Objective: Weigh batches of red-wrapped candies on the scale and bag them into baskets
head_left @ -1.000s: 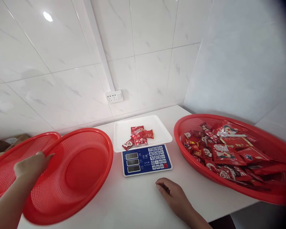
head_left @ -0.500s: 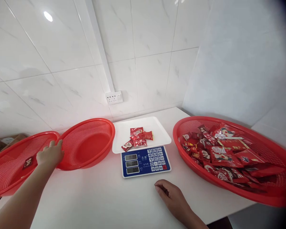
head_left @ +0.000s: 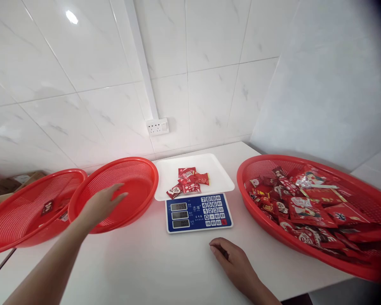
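My left hand [head_left: 103, 204] hovers over the near side of the middle red basket [head_left: 146, 203], with fingers stretched out and nothing visible in it. My right hand [head_left: 233, 260] lies curled on the white table in front of a digital scale [head_left: 199, 214], its fingers closed and no item showing in them. Several small red snack packets [head_left: 190, 178] lie in a pile on the scale's white tray [head_left: 219, 176]. In the left red basket [head_left: 15, 224] is a dark red packet [head_left: 47, 206], with another reddish one partly seen beside it.
A large red basket [head_left: 250, 207] on the right holds many red snack packets [head_left: 311, 207]. Cardboard boxes [head_left: 12, 184] stand behind the left basket. A power socket [head_left: 158, 126] is on the tiled wall behind the table [head_left: 130, 271].
My left hand has moved right, from the left basket's rim to over the middle basket. The scale's display reads differently. My right hand stays curled on the table. The view has shifted slightly.
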Demonstrator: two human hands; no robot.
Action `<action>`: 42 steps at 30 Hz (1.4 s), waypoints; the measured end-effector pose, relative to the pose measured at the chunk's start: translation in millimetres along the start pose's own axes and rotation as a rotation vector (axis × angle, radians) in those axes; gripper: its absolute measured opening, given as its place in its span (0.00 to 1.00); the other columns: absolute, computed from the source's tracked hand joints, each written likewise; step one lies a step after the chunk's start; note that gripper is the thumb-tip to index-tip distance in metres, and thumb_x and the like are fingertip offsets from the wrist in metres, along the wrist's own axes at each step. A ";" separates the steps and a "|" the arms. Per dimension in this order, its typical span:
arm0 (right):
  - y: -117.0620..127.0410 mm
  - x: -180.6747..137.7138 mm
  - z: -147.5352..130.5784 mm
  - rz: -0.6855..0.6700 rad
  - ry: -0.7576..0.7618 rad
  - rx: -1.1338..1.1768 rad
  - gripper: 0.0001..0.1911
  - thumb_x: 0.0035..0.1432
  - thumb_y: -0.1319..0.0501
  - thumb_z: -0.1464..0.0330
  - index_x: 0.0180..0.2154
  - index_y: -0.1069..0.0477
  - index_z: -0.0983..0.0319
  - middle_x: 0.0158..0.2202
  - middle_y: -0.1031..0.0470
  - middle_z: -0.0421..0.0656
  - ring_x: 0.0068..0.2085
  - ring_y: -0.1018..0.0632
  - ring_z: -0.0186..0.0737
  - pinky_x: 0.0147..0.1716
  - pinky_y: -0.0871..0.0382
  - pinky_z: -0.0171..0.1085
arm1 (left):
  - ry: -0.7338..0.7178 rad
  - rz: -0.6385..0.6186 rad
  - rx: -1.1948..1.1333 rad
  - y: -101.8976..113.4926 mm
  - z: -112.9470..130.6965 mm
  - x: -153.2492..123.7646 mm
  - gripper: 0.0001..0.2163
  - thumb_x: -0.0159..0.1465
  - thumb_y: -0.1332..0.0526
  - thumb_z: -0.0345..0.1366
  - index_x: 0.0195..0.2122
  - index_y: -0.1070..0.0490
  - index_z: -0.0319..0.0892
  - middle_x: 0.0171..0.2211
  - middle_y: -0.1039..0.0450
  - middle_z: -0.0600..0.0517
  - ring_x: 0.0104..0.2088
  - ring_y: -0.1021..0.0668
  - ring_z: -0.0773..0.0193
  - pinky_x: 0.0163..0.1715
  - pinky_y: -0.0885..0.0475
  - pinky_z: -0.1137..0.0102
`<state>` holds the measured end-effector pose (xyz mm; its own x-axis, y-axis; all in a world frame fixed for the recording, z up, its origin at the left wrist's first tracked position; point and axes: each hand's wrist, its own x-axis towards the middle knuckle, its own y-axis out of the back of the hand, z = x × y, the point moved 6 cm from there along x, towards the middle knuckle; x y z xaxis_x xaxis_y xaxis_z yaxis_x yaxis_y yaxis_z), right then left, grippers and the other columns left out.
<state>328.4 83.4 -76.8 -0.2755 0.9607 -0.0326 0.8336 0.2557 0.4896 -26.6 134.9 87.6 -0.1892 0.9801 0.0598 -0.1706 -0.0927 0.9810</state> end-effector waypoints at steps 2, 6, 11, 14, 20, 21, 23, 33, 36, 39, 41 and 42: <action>0.6 0.2 -0.3 0.009 -0.002 -0.002 0.11 0.58 0.49 0.61 0.33 0.31 0.59 0.32 0.26 0.41 0.33 0.27 0.38 0.33 0.33 0.35 | -0.161 -0.042 -0.119 -6.5 54.1 -3.2 0.20 0.61 0.51 0.50 0.51 0.37 0.51 0.47 0.29 0.52 0.45 0.27 0.58 0.41 0.32 0.67; 0.7 -0.1 -0.3 0.020 0.006 -0.008 0.12 0.58 0.49 0.61 0.33 0.31 0.59 0.32 0.26 0.41 0.33 0.26 0.39 0.33 0.33 0.36 | -0.380 -0.113 -0.184 -28.4 139.8 -3.7 0.19 0.61 0.49 0.48 0.52 0.38 0.49 0.48 0.31 0.49 0.48 0.29 0.57 0.42 0.32 0.66; 0.7 -2.8 0.6 0.030 0.030 -0.009 0.12 0.58 0.50 0.61 0.33 0.32 0.59 0.31 0.26 0.41 0.32 0.26 0.38 0.33 0.33 0.35 | -0.479 -0.199 -0.092 -54.8 171.9 11.9 0.21 0.60 0.47 0.41 0.55 0.43 0.47 0.50 0.33 0.47 0.46 0.28 0.56 0.37 0.31 0.67; 1.4 -3.0 0.2 0.035 0.036 -0.003 0.11 0.58 0.49 0.62 0.33 0.32 0.59 0.31 0.26 0.40 0.32 0.26 0.37 0.33 0.33 0.34 | -0.479 -0.224 -0.070 -62.5 170.9 19.4 0.21 0.59 0.47 0.35 0.55 0.43 0.47 0.49 0.33 0.48 0.45 0.27 0.58 0.36 0.31 0.69; 1.6 -0.2 -2.5 0.022 0.040 0.005 0.11 0.58 0.50 0.63 0.33 0.32 0.59 0.31 0.27 0.40 0.32 0.27 0.37 0.33 0.34 0.34 | -0.478 -0.191 -0.041 -69.6 170.4 24.0 0.20 0.59 0.49 0.31 0.54 0.43 0.45 0.48 0.33 0.46 0.43 0.26 0.57 0.33 0.32 0.69; 1.4 -0.1 -2.7 0.019 0.039 0.002 0.11 0.58 0.50 0.63 0.33 0.32 0.59 0.31 0.27 0.40 0.32 0.27 0.37 0.32 0.34 0.34 | -0.473 -0.186 -0.034 -70.1 170.4 25.0 0.20 0.59 0.49 0.31 0.54 0.43 0.45 0.47 0.32 0.46 0.42 0.26 0.57 0.33 0.32 0.69; 1.3 -0.3 -2.8 0.021 0.035 0.006 0.11 0.58 0.50 0.62 0.33 0.32 0.59 0.31 0.27 0.40 0.32 0.27 0.37 0.32 0.34 0.34 | -0.454 -0.175 -0.023 -68.9 169.0 27.5 0.21 0.57 0.49 0.30 0.54 0.43 0.44 0.44 0.30 0.45 0.38 0.25 0.57 0.30 0.32 0.69; 2.5 -0.9 -3.8 0.040 0.029 -0.015 0.11 0.58 0.50 0.63 0.33 0.32 0.59 0.33 0.26 0.40 0.33 0.26 0.38 0.34 0.33 0.35 | -0.252 0.235 0.177 -1.6 119.4 25.9 0.19 0.58 0.49 0.30 0.52 0.40 0.42 0.46 0.32 0.44 0.46 0.30 0.50 0.43 0.35 0.58; 1.3 -0.6 -2.4 0.041 0.027 -0.038 0.11 0.58 0.49 0.63 0.34 0.31 0.58 0.33 0.26 0.41 0.33 0.26 0.38 0.34 0.33 0.35 | -0.240 0.289 0.195 -3.0 120.4 27.1 0.18 0.60 0.47 0.36 0.51 0.38 0.41 0.52 0.37 0.41 0.52 0.35 0.46 0.48 0.39 0.52; 0.2 -0.7 -1.1 0.043 0.026 -0.054 0.11 0.58 0.50 0.62 0.34 0.31 0.58 0.32 0.26 0.40 0.32 0.26 0.39 0.32 0.33 0.35 | -0.464 0.138 0.036 -29.5 157.0 26.1 0.21 0.61 0.47 0.43 0.54 0.40 0.44 0.58 0.44 0.43 0.58 0.41 0.49 0.53 0.42 0.56; -0.3 -1.2 -0.9 0.041 0.028 -0.060 0.11 0.58 0.49 0.62 0.33 0.31 0.58 0.31 0.26 0.40 0.31 0.26 0.38 0.31 0.33 0.35 | -0.600 -0.029 -0.091 -51.7 186.8 24.6 0.22 0.61 0.47 0.45 0.56 0.43 0.47 0.60 0.48 0.45 0.58 0.42 0.52 0.53 0.40 0.60; -0.3 -1.6 -1.0 0.041 0.031 -0.058 0.11 0.58 0.49 0.62 0.33 0.31 0.58 0.31 0.26 0.40 0.31 0.26 0.38 0.31 0.33 0.35 | -0.621 -0.086 -0.128 -61.0 198.4 25.6 0.23 0.61 0.46 0.46 0.57 0.43 0.48 0.60 0.48 0.46 0.58 0.41 0.52 0.52 0.39 0.60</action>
<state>328.0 81.7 -76.0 -0.2569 0.9663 0.0153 0.8155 0.2083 0.5400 170.9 200.5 65.9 0.4196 0.9004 0.1153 -0.2812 0.0081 0.9596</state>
